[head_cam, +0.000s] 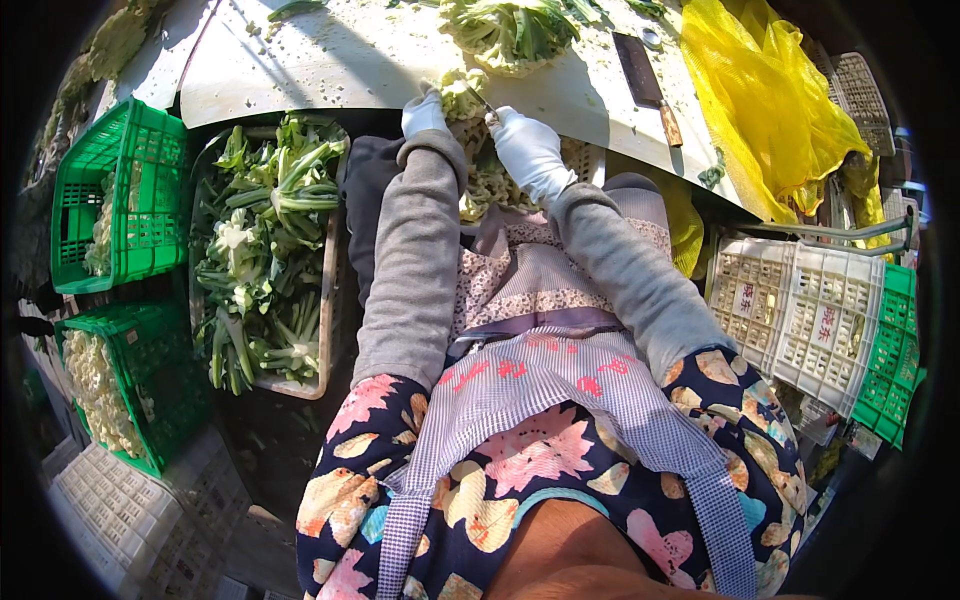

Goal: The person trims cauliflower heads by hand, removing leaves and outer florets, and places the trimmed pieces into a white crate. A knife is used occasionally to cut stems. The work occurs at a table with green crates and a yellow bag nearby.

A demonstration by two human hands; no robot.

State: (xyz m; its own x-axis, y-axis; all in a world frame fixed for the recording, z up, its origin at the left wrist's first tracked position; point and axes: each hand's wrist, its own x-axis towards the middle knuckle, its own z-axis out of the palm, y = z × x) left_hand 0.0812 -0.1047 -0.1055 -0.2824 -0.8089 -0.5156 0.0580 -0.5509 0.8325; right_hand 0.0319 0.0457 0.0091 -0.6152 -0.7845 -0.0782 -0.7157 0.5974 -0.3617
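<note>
My left hand (424, 112), in a white glove, holds a cauliflower piece (462, 94) at the table's near edge. In my gloved right hand (526, 146) is a small knife (477, 96), its blade touching that piece. Below both hands, a crate of cut cauliflower florets (480, 172) sits at my lap, partly hidden by my arms. A larger cauliflower head with green leaves (514, 37) lies on the white tabletop (352, 67) just beyond. To the right on the table rests a cleaver with a wooden handle (641, 79).
A crate of leaves and stalks (274, 225) stands left of my legs. Farther left are green crates (150, 195) with cauliflower. A yellow mesh bag (765, 97) hangs over the table's right end, above white crates (825, 315) and a green one (892, 352).
</note>
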